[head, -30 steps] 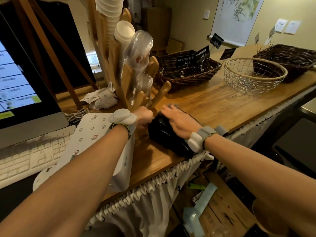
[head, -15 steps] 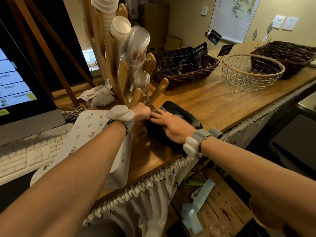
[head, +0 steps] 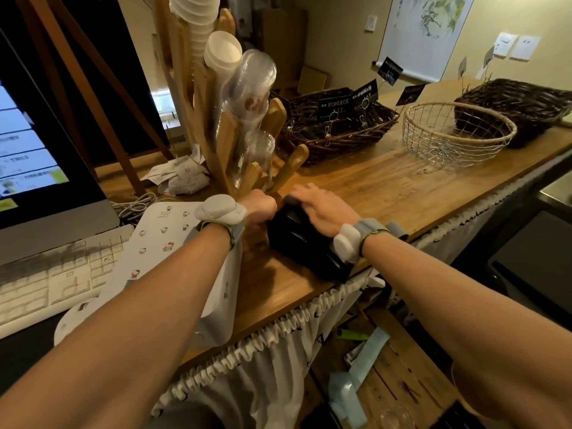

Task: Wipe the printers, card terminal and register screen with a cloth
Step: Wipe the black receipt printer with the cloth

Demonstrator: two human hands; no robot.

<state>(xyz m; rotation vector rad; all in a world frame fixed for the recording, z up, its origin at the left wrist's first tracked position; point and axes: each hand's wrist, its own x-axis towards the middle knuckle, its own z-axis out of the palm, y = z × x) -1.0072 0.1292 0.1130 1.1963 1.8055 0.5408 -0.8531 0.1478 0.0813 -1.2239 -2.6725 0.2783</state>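
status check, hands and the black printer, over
Left hand braces black printer. Right hand flat on top; cloth not visible. Cup rack close behind.

Glossy black plastic printer (head: 305,243) on a grained, matt wooden counter (head: 387,187).

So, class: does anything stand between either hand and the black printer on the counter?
Nothing visible does. The right hand lies flat on top of the black printer, and the left hand presses against its left side.

I'm behind a café shop's wooden worktop (head: 387,193): register screen (head: 34,156) at nine o'clock, stacked takeaway cups (head: 244,88) at twelve, price-tagged wicker basket (head: 340,134) at one.
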